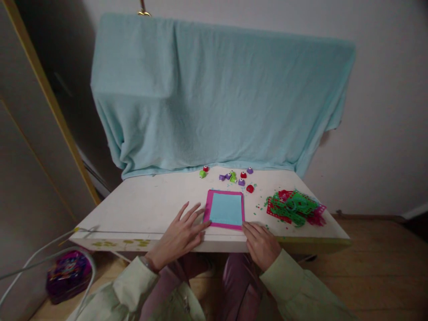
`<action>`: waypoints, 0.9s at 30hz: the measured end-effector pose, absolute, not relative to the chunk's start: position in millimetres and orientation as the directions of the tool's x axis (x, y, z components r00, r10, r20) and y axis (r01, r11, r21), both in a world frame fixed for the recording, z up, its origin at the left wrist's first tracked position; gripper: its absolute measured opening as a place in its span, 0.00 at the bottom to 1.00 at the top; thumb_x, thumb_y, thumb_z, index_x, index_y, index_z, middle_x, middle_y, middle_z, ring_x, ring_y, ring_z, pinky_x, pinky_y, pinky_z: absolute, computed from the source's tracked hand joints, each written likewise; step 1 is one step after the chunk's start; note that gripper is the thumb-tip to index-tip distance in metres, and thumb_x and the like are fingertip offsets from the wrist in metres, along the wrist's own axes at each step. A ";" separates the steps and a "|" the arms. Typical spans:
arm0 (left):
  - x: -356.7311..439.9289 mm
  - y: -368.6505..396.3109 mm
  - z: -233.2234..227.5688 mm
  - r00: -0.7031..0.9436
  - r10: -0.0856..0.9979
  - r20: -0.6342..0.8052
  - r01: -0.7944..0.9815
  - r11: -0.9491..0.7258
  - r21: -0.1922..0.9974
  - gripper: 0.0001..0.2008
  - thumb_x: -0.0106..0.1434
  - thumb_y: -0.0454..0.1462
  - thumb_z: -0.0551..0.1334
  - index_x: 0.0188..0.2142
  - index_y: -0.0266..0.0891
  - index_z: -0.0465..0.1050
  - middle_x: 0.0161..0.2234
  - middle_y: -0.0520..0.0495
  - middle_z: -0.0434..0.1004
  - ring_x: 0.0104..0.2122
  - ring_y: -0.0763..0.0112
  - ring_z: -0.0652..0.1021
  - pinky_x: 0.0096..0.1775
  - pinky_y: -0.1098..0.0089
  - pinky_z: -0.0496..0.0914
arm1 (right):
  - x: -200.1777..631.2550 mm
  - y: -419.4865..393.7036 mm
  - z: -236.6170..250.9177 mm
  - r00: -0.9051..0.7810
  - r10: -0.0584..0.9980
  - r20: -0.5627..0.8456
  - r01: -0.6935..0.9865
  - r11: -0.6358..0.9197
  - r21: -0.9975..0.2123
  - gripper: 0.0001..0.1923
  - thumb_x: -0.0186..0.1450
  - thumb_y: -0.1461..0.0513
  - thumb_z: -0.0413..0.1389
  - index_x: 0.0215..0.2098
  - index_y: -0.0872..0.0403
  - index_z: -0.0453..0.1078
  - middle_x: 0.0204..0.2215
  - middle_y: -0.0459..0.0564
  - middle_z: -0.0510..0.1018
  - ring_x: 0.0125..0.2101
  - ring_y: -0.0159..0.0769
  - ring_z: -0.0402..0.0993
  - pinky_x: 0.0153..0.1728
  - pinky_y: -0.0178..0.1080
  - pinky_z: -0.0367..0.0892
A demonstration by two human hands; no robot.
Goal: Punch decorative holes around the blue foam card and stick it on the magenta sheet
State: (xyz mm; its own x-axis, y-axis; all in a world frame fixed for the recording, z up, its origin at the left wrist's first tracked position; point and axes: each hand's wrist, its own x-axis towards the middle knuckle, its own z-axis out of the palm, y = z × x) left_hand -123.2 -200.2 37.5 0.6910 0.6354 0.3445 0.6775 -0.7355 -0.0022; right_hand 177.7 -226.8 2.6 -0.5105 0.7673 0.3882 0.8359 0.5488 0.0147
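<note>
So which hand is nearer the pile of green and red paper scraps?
Right. The right hand sits left of the scrap pile, at the card's near corner; the left hand lies beyond the card.

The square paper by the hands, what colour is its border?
Pink. The square paper is light blue in the middle with a pink border, seen in the head view.

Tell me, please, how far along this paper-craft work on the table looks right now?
Done, it seems: red and green punched paper scraps lie piled on the table, with small craft punches behind. In hand: the light blue sheet sits on a pink sheet, left hand and right hand resting flat at its near corners. The blue sheet looks plain, so decorating appears left.
</note>
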 end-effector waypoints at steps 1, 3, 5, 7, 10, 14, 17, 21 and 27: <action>-126.3 -200.6 37.2 0.687 0.643 0.338 0.683 -0.730 0.000 0.24 0.64 0.36 0.55 0.59 0.50 0.61 0.62 0.48 0.57 0.64 0.56 0.52 0.62 0.44 0.43 | 177.4 -225.6 4.4 -0.510 0.768 0.388 0.835 0.550 0.012 0.19 0.62 0.66 0.51 0.51 0.56 0.70 0.50 0.52 0.75 0.49 0.40 0.67 0.50 0.42 0.61; -129.8 -201.1 35.9 0.681 0.652 0.332 0.690 -0.724 0.006 0.24 0.64 0.36 0.55 0.60 0.51 0.60 0.61 0.48 0.57 0.64 0.55 0.52 0.62 0.44 0.43 | 175.6 -221.4 8.8 -0.503 0.782 0.368 0.839 0.544 -0.009 0.16 0.63 0.66 0.51 0.48 0.55 0.72 0.47 0.52 0.76 0.47 0.40 0.68 0.49 0.42 0.61; -130.7 -201.1 34.2 0.678 0.654 0.335 0.691 -0.723 0.012 0.24 0.64 0.36 0.55 0.60 0.51 0.60 0.61 0.48 0.58 0.64 0.56 0.52 0.62 0.44 0.43 | 170.1 -215.4 14.2 -0.493 0.798 0.347 0.845 0.534 -0.028 0.14 0.63 0.66 0.50 0.44 0.54 0.73 0.45 0.53 0.76 0.45 0.41 0.68 0.47 0.43 0.62; -130.4 -201.0 32.6 0.677 0.651 0.344 0.688 -0.725 0.020 0.24 0.64 0.36 0.55 0.60 0.51 0.60 0.61 0.48 0.58 0.64 0.56 0.52 0.62 0.44 0.44 | 159.9 -209.6 19.0 -0.491 0.794 0.359 0.844 0.535 -0.027 0.14 0.64 0.65 0.50 0.45 0.54 0.72 0.48 0.55 0.74 0.48 0.43 0.66 0.49 0.45 0.61; -129.7 -201.6 31.6 0.667 0.651 0.363 0.690 -0.723 0.029 0.24 0.64 0.36 0.55 0.60 0.51 0.60 0.61 0.48 0.58 0.63 0.56 0.53 0.62 0.45 0.45 | 138.7 -205.9 22.2 -0.542 0.742 0.394 0.807 0.591 -0.004 0.20 0.64 0.63 0.51 0.54 0.53 0.67 0.57 0.56 0.65 0.56 0.46 0.58 0.54 0.49 0.56; -128.9 -203.1 32.6 0.656 0.664 0.359 0.703 -0.710 0.029 0.25 0.63 0.35 0.55 0.60 0.50 0.59 0.60 0.47 0.59 0.63 0.56 0.52 0.62 0.45 0.45 | 120.2 -208.2 18.0 -0.611 0.701 0.368 0.755 0.656 0.005 0.23 0.63 0.62 0.53 0.57 0.52 0.64 0.63 0.53 0.57 0.60 0.47 0.51 0.58 0.52 0.51; -128.5 -203.0 33.3 0.657 0.668 0.349 0.705 -0.709 0.030 0.26 0.63 0.35 0.55 0.60 0.50 0.59 0.60 0.47 0.59 0.64 0.56 0.52 0.62 0.45 0.44 | 125.4 -208.2 13.0 -0.612 0.705 0.359 0.755 0.656 -0.001 0.22 0.63 0.63 0.53 0.55 0.53 0.66 0.62 0.53 0.58 0.60 0.46 0.52 0.58 0.52 0.52; -129.6 -200.7 33.4 0.672 0.662 0.330 0.693 -0.720 0.034 0.25 0.63 0.35 0.55 0.60 0.49 0.59 0.59 0.46 0.61 0.64 0.56 0.52 0.63 0.45 0.43 | 149.9 -206.1 8.8 -0.618 0.702 0.353 0.756 0.655 0.021 0.21 0.63 0.63 0.52 0.54 0.53 0.67 0.60 0.53 0.62 0.58 0.46 0.57 0.57 0.51 0.55; -131.0 -197.6 31.3 0.715 0.633 0.297 0.646 -0.760 0.067 0.25 0.64 0.34 0.53 0.61 0.47 0.57 0.60 0.47 0.60 0.64 0.58 0.52 0.63 0.47 0.42 | 185.1 -211.5 0.4 -0.608 0.706 0.363 0.769 0.637 0.049 0.21 0.63 0.65 0.51 0.54 0.54 0.68 0.55 0.53 0.70 0.54 0.44 0.63 0.55 0.49 0.57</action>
